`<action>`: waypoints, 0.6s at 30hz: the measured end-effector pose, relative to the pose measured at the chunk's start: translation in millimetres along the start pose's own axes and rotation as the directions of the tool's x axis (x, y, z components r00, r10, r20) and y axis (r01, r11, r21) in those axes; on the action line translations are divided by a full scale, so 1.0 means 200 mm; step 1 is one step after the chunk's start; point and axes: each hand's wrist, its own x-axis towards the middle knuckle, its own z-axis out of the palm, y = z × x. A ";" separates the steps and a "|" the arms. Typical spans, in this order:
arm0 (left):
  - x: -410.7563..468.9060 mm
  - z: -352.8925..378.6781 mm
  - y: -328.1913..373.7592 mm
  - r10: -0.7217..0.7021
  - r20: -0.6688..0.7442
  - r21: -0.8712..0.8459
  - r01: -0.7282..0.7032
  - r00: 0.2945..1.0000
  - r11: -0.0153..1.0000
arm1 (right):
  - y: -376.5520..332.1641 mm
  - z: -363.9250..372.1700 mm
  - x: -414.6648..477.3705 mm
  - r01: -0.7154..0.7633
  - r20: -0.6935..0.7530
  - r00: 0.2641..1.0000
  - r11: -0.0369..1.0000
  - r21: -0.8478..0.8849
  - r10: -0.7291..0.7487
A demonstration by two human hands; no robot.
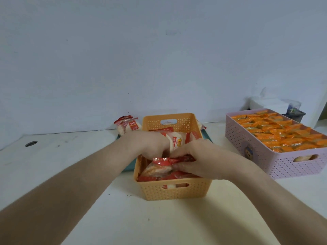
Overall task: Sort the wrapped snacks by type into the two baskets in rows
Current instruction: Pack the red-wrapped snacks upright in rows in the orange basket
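An orange basket (174,190) stands in the middle of the white table, holding several red-and-white wrapped rice crackers. Both my hands are inside it. My left hand (150,145) presses on a white cracker pack (177,138) near the basket's middle. My right hand (198,156) grips the red top edge of an upright cracker pack (159,167) at the near end. A pink basket (283,165) at the right is filled with rows of orange wrapped snacks (281,133). Behind the orange basket on the left lie loose cracker packs (128,127).
A teal tray (128,167) lies under the orange basket. A round cable hole (31,143) sits in the table at far left. A white paper roll (265,103) and a dark box (294,114) stand behind the pink basket, against the pale wall.
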 end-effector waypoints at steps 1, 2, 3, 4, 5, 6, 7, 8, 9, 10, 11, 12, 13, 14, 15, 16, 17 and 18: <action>0.02 0.00 0.02 0.006 0.002 0.033 -0.006 1.000 0.999 | 0.00 0.01 0.00 -0.002 -0.022 1.000 1.000 0.003 0.002; 0.05 0.01 0.03 0.020 -0.008 0.042 -0.020 1.000 0.999 | 0.01 0.01 -0.01 -0.006 -0.042 0.999 1.000 0.001 0.006; 0.06 0.02 0.03 0.032 -0.017 0.031 -0.031 0.999 0.999 | 0.01 0.02 -0.01 -0.008 -0.057 0.998 1.000 -0.005 0.008; 0.07 0.04 0.03 0.043 -0.031 0.010 -0.043 0.999 0.999 | 0.02 0.02 0.00 -0.011 -0.067 0.998 1.000 -0.020 0.010; 0.07 0.06 0.03 0.048 -0.056 -0.007 -0.048 0.997 0.999 | 0.02 0.03 0.00 -0.011 -0.080 0.997 0.999 -0.038 0.008; 0.07 0.07 0.02 0.041 -0.086 -0.011 -0.042 0.995 0.999 | 0.01 0.04 0.00 -0.011 -0.094 0.996 0.998 -0.057 0.005; 0.08 0.08 0.00 0.028 -0.124 -0.008 -0.029 0.992 1.000 | 0.01 0.04 0.00 -0.011 -0.105 0.994 0.997 -0.071 0.004; 0.08 0.09 -0.01 0.010 -0.166 -0.012 -0.012 0.986 1.000 | 0.01 0.05 0.00 -0.014 -0.113 0.994 0.997 -0.082 0.004; 0.07 0.08 -0.03 -0.012 -0.206 -0.027 0.007 0.978 1.000 | 0.01 0.05 0.01 -0.017 -0.120 0.993 0.996 -0.091 0.006; 0.07 0.07 -0.04 -0.028 -0.233 -0.044 0.018 0.972 0.999 | 0.01 0.05 0.01 -0.024 -0.121 0.993 0.995 -0.101 0.012; 0.05 0.05 -0.05 -0.036 -0.238 -0.050 0.025 0.971 0.998 | 0.00 0.06 0.01 -0.027 -0.120 0.993 0.994 -0.107 0.014; 0.05 0.05 -0.05 -0.037 -0.218 -0.043 0.028 0.975 0.999 | 0.00 0.06 0.02 -0.033 -0.117 0.993 0.993 -0.115 0.020; 0.04 0.05 -0.05 -0.037 -0.174 -0.026 0.033 0.984 0.999 | 0.00 0.06 0.02 -0.039 -0.117 0.993 0.992 -0.121 0.024; 0.04 0.06 -0.04 -0.039 -0.123 0.004 0.040 0.992 0.999 | 0.00 0.06 0.02 -0.047 -0.111 0.993 0.991 -0.128 0.032; 0.03 0.07 -0.03 -0.040 -0.079 0.038 0.043 0.996 0.998 | 0.00 0.05 0.02 -0.056 -0.103 0.994 0.989 -0.137 0.042; 0.03 0.07 -0.02 -0.035 -0.056 0.068 0.039 0.998 0.997 | 0.00 0.05 0.02 -0.064 -0.095 0.994 0.987 -0.150 0.050; 0.04 0.08 -0.02 -0.045 -0.052 0.080 0.049 0.998 0.996 | -0.01 0.05 0.03 -0.070 -0.086 0.995 0.985 -0.160 0.057; 0.05 0.08 -0.02 -0.060 -0.067 0.086 0.065 0.996 0.994 | -0.01 0.04 0.03 -0.074 -0.078 0.995 0.983 -0.167 0.062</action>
